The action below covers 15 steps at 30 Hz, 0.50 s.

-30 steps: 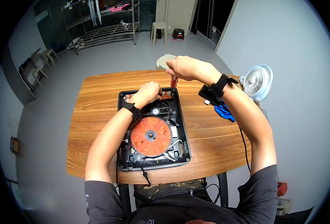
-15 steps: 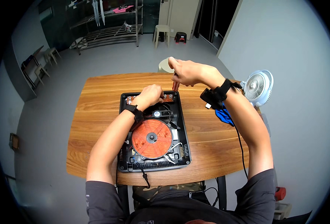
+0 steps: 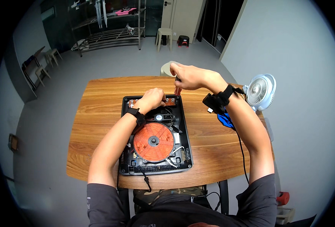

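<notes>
An opened black induction cooker housing (image 3: 184, 143) lies on the wooden table, showing a round copper coil (image 3: 144, 140), a fan module (image 3: 160, 117) and wiring. My left hand (image 3: 152, 97) rests with curled fingers on the narrow brown circuit board (image 3: 170, 101) along the far edge; what its fingers hold, if anything, is hidden. My right hand (image 3: 187, 76) grips a red-handled screwdriver (image 3: 178, 90) upright over the housing's far right corner, its tip near the board's right end. Black bands circle both wrists.
The table (image 3: 91, 109) also carries a light blue fan (image 3: 258, 90), a blue cloth (image 3: 224, 120), a black device and cables at the right. A stool (image 3: 166, 68) stands beyond it. Farther back are a metal rack (image 3: 106, 41), more stools and a door.
My right hand has shifted on the screwdriver, with its fingers repositioned around the handle. My left hand stays on the board. The whole view has moved slightly downward in the picture.
</notes>
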Tool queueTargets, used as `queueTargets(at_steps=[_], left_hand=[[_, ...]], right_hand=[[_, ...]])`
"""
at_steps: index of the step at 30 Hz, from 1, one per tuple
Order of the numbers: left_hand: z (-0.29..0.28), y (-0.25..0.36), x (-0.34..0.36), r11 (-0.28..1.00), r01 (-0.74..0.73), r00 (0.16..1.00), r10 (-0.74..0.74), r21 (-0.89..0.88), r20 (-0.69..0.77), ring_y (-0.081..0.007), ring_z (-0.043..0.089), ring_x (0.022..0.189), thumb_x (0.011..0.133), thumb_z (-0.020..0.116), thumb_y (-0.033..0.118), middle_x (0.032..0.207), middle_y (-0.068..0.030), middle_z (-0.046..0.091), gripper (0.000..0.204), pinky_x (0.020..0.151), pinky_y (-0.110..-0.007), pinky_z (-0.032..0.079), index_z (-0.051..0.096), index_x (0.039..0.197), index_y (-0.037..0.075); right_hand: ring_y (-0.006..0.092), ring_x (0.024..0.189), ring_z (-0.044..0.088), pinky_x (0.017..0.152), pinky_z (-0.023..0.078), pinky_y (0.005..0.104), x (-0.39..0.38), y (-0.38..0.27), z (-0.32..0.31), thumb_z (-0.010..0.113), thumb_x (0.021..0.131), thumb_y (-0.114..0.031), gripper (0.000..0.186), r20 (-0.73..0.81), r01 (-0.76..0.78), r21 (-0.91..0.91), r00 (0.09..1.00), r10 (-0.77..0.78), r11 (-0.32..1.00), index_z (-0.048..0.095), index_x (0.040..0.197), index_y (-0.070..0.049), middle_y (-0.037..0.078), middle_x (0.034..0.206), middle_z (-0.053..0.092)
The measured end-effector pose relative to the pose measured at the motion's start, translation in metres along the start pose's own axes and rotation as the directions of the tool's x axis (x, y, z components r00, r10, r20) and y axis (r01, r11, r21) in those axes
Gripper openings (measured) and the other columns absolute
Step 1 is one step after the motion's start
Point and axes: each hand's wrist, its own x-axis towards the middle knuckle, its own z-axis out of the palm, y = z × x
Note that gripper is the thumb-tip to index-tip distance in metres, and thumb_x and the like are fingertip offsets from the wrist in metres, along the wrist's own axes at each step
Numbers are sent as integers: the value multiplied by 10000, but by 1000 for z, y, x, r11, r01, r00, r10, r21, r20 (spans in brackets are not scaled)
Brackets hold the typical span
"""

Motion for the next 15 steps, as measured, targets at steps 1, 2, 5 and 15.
queueTargets(at_steps=[1, 2, 5, 15], left_hand=[[-2, 2, -1, 1000, 17, 1000, -17, -2, 11, -362, 699, 992, 757, 851, 220, 987, -165, 745, 283, 872, -464, 547, 796, 998, 81], [-3, 3, -1, 999, 34, 999, -33, -4, 23, -363, 699, 991, 758, 851, 220, 986, -167, 745, 284, 872, -465, 547, 796, 998, 80], [-5, 2, 0, 999, 41, 998, -41, 2, 39, -361, 703, 1026, 757, 859, 208, 1030, -184, 748, 296, 908, -445, 550, 793, 1018, 85], [0, 0, 1, 1000, 16, 1000, -16, -7, 8, -372, 702, 975, 758, 853, 212, 975, -181, 747, 286, 869, -469, 545, 794, 1001, 74]], right_hand=[[422, 976, 672, 832, 544, 489, -1, -7, -2, 583, 975, -283, 354, -27, 40, 31, 999, -40, 999, 491, 1129, 22, 265, 1028, 653], [431, 931, 678, 812, 550, 495, -2, -13, -6, 579, 980, -297, 355, 13, -48, 46, 999, 47, 998, 512, 1114, 25, 258, 960, 665], [450, 809, 692, 756, 565, 505, -2, -21, -9, 565, 994, -336, 378, 26, -193, -9, 981, 193, 981, 570, 1078, 33, 238, 774, 684], [455, 812, 682, 775, 573, 475, 4, -2, 6, 575, 986, -362, 495, -80, -115, 4, 990, 115, 993, 507, 1236, 59, 238, 798, 694]])
